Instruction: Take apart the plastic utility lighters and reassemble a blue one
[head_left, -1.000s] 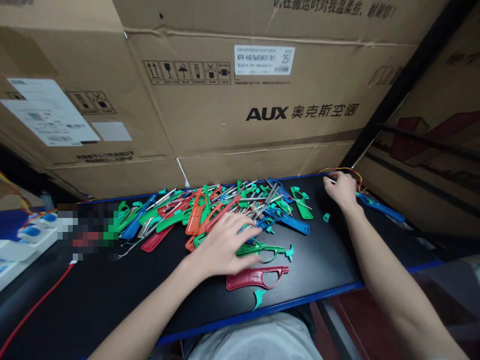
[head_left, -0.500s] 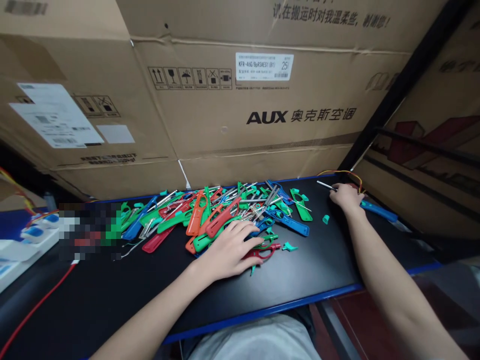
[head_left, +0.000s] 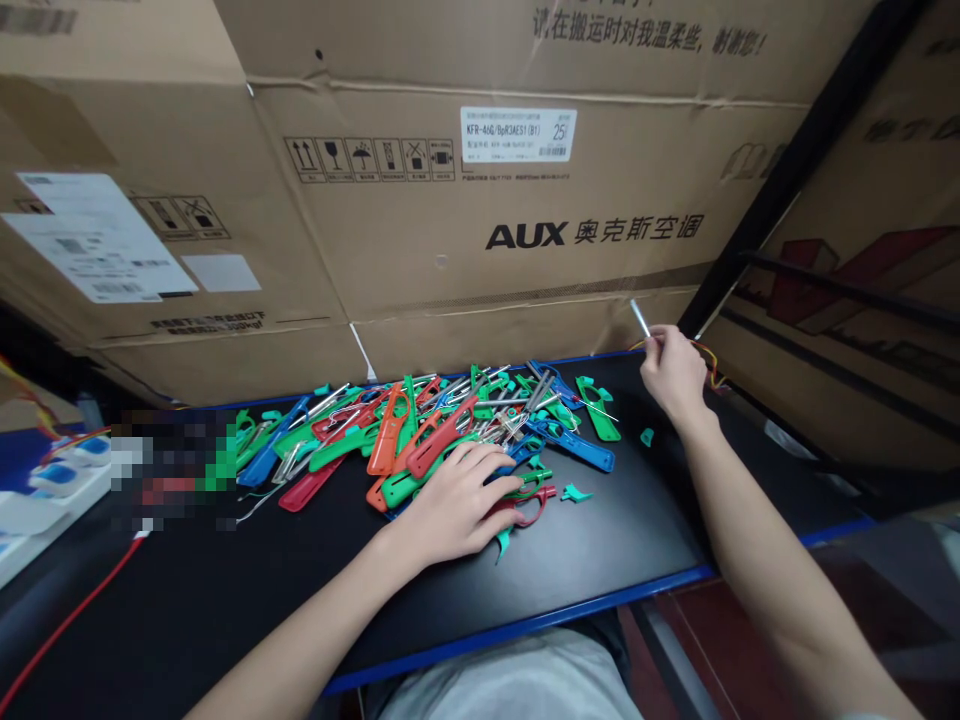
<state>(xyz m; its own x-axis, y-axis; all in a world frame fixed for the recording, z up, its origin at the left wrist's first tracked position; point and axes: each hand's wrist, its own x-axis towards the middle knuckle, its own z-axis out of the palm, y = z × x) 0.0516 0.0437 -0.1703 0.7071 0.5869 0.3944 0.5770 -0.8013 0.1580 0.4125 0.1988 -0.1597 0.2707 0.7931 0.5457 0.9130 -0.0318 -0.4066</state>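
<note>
Holding a rod in the right hand at 2 o'clock from the left hand, pinching it narrowly by its lower end and tilting it toward 11. Spreading the left hand over a red shell and a green shell; cannot tell whether gripping or merely covering. Judging by the loose parts, seemingly with plenty left: a trigger lying free at 3 o'clock, a second trigger at 5 near the thumb, a cap between 2 and 3, and a big mixed pile from 10 to 2, too jumbled to tell what counts as done. Using, apparently, only the rod and perhaps the covered shells.
</note>
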